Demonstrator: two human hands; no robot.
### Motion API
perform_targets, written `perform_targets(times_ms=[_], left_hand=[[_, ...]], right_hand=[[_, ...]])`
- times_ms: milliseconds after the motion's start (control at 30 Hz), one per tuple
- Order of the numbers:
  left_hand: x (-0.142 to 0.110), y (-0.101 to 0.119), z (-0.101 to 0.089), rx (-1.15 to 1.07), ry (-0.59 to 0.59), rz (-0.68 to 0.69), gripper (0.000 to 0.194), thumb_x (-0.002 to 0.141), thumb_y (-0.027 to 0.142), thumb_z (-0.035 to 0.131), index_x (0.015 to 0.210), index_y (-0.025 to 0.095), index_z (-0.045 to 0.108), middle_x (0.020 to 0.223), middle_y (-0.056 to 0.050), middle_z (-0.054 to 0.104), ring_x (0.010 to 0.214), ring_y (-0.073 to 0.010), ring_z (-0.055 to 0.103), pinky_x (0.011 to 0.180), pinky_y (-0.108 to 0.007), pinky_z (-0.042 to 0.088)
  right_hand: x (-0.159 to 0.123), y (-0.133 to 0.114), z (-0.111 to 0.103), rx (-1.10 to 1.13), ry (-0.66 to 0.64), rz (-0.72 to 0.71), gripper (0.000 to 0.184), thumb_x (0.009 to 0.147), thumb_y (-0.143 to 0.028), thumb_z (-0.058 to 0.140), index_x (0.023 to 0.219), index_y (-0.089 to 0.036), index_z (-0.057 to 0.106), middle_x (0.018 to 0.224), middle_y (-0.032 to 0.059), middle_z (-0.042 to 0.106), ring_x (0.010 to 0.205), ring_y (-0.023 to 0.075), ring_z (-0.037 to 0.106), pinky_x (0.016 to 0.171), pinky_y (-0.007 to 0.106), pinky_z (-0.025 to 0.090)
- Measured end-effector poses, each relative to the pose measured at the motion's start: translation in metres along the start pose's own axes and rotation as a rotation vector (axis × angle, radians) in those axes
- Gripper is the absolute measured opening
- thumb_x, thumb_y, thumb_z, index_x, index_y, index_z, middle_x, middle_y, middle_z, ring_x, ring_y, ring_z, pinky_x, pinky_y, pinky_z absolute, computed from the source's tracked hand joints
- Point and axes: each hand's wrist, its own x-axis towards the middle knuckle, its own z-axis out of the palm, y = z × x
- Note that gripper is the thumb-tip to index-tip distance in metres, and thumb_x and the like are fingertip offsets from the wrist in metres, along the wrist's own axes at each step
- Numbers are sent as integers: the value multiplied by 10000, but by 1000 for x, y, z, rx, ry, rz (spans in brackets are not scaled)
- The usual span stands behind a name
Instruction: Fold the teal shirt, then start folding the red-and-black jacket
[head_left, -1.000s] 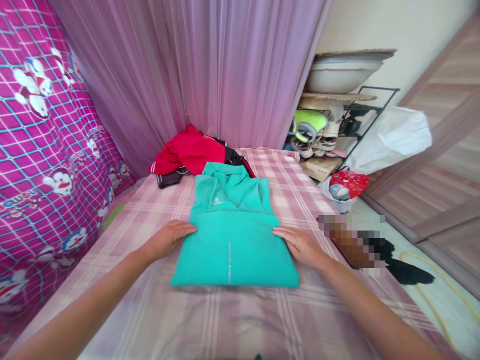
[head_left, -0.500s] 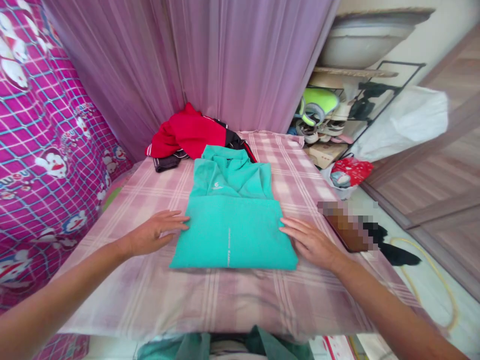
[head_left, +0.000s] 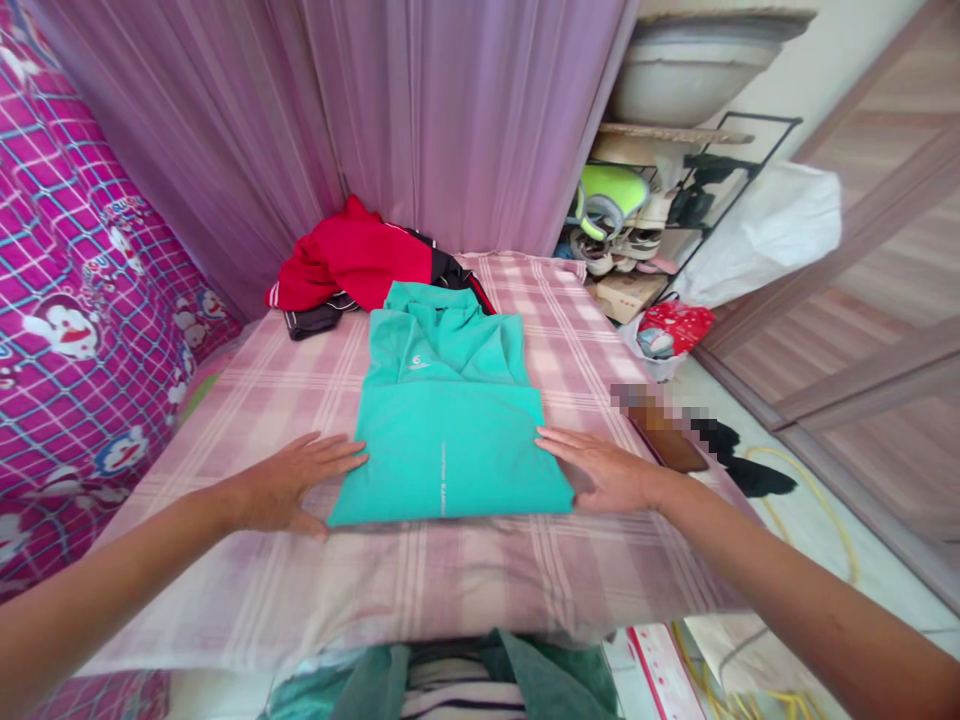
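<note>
A teal jacket [head_left: 450, 440] lies folded on the checked cloth in front of me, its collar pointing away and its lower part turned up over the chest. A small white logo shows on the chest, and white lettering runs down the folded panel. My left hand [head_left: 289, 485] rests at the jacket's left edge, fingertips touching it, thumb spread toward the near corner. At the right edge, my right hand [head_left: 600, 470] lies with fingers stretched onto the fabric and thumb near the right corner. Neither hand grips the cloth.
A red and black garment [head_left: 360, 260] lies heaped behind the jacket, near the purple curtain [head_left: 450, 120]. The pink checked cloth [head_left: 277, 390] covers the table. A brown flat object [head_left: 671, 440] sits at its right edge. Beyond stand a shoe rack [head_left: 705, 235] and a plastic bag [head_left: 667, 335].
Both thumbs have spread toward the jacket's near corners, and the hands lie flatter along its sides. The whole view has shifted, so the scene sits further left. The jacket keeps its folded shape.
</note>
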Motion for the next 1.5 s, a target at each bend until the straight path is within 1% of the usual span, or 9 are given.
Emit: perform_targets(times_ms=[267, 667, 833, 967, 1067, 1167, 1267, 1367, 1500], left_hand=[[-1, 7, 8, -29, 91, -15, 758, 845, 650, 540, 1519, 391, 309, 1581, -51, 375, 1466, -278, 314, 1205, -518, 132], [12, 22, 13, -185, 269, -168, 505, 976, 518, 309, 1359, 318, 569, 1446, -40, 562, 1399, -249, 424, 1210, -537, 131], [32, 37, 29, -209, 568, -305, 546, 982, 452, 211, 1147, 247, 689, 1324, -63, 653, 1355, -240, 467, 1208, -527, 170], [39, 48, 21, -269, 864, -362, 572, 972, 462, 180, 817, 218, 673, 900, -69, 725, 1050, -218, 642, 1125, -439, 363], [33, 58, 1, -308, 1082, -460, 531, 958, 496, 233, 581, 224, 490, 606, -22, 558, 652, -162, 577, 780, -317, 519], [30, 62, -26, -348, 1222, -569, 514, 932, 547, 285, 530, 231, 339, 513, 17, 386, 500, -121, 409, 513, -263, 381], [44, 52, -58, -415, 1179, -663, 530, 897, 602, 325, 520, 230, 350, 494, 20, 377, 506, -133, 437, 488, -266, 334], [72, 34, -84, -523, 1037, -745, 557, 883, 638, 328, 566, 216, 506, 553, -18, 546, 652, -215, 607, 565, -292, 436], [98, 21, -81, -732, 913, -675, 627, 919, 630, 284, 1041, 168, 691, 1118, -107, 729, 1173, -275, 620, 945, -362, 501]], right_hand=[[-7, 2, 23, -140, 137, -43, 1071, 682, -573, 783, 1563, -245, 269, 1573, 158, 354, 1430, 333, 355, 1163, 580, 270], [2, 3, 27, -121, 340, -120, 504, 887, -390, 550, 1376, -265, 561, 1480, 118, 503, 1373, 295, 449, 1121, 550, 362], [18, -3, 24, -48, 456, -79, 448, 928, -435, 430, 1279, -246, 635, 1324, 102, 642, 1314, 292, 512, 1099, 529, 400], [26, -20, 4, -40, 596, -14, 460, 947, -457, 343, 994, -235, 744, 1073, 103, 744, 1068, 283, 662, 982, 454, 498], [25, -41, -20, 38, 676, 73, 558, 953, -532, 283, 708, -239, 690, 761, 78, 730, 755, 251, 685, 726, 368, 551], [27, -53, -44, 149, 747, 183, 634, 931, -651, 264, 490, -251, 481, 467, 22, 544, 458, 194, 537, 469, 313, 435], [45, -44, -62, 275, 773, 291, 638, 900, -716, 315, 466, -257, 399, 415, -6, 473, 419, 178, 487, 426, 297, 388], [72, -25, -67, 431, 784, 387, 642, 885, -742, 321, 528, -250, 525, 495, 15, 582, 519, 208, 583, 512, 309, 482], [89, -16, -47, 584, 832, 396, 587, 908, -687, 354, 941, -236, 728, 920, 83, 754, 947, 257, 690, 852, 366, 540]])
